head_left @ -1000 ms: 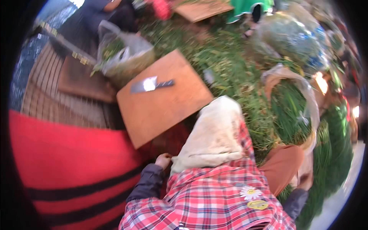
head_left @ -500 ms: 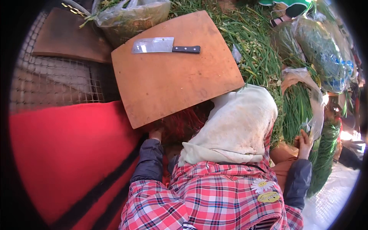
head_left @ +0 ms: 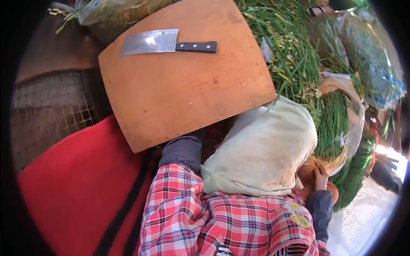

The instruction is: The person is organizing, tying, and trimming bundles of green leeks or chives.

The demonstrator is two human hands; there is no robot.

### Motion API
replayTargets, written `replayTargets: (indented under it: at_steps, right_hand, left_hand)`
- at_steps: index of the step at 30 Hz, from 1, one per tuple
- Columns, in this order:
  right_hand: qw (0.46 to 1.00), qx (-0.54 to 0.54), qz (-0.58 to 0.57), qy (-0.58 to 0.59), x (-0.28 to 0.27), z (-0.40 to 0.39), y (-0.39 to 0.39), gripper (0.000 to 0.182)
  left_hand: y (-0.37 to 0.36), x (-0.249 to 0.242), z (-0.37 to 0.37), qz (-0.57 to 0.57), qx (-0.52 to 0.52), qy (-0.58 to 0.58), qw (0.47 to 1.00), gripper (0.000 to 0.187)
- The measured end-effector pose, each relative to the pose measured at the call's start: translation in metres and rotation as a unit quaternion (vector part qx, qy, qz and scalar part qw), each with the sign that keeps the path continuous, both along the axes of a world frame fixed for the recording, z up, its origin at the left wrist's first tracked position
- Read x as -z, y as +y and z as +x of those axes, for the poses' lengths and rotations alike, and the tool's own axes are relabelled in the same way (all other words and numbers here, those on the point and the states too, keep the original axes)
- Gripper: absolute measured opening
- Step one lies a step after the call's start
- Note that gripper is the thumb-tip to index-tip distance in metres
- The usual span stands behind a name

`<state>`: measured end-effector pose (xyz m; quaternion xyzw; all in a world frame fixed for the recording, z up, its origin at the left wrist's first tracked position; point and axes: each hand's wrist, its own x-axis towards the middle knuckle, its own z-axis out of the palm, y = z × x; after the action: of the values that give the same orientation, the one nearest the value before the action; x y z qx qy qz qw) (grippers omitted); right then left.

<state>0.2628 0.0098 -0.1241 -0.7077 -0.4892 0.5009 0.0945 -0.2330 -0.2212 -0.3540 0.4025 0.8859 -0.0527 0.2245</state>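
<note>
One hand shows: right hand (head_left: 318, 173), fingers curled, thumb up, touching a brown bowl (head_left: 318, 187) beside the cloth sack (head_left: 265, 149); can't tell if it really grips. Left hand is hidden under the chopping board (head_left: 183, 81), sleeve only. Cleaver (head_left: 164, 42) lies loose on the tilted board w/ greens (head_left: 294, 59) beyond. Risk: nudge the board from below and the cleaver could slide off.

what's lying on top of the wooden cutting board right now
A cleaver lies flat on the cutting board, blade left, black handle right. The board's near edge covers the left hand, so it can't be seen.
</note>
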Motion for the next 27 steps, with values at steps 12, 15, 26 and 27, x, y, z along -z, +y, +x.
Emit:
replayTargets:
  at_steps: [12,15,26,27]
  right_hand:
    - [0.996,-0.052,-0.065,0.019,0.024,-0.006,0.02,0.031]
    - [0.996,-0.066,-0.061,0.011,0.016,-0.013,0.01,0.031]
    - [0.999,-0.041,-0.013,-0.017,0.002,0.006,-0.018,0.018]
    - [0.999,-0.038,-0.006,-0.013,-0.003,0.001,-0.021,0.017]
  left_hand:
    - [-0.239,-0.037,0.013,-0.352,0.211,-0.032,0.911,0.064]
    - [-0.242,-0.072,0.023,-0.405,0.153,-0.089,0.897,0.057]
    - [-0.092,-0.052,0.017,-0.015,-0.277,-0.277,0.92,0.036]
    - [-0.074,-0.053,0.015,-0.002,-0.26,-0.226,0.939,0.035]
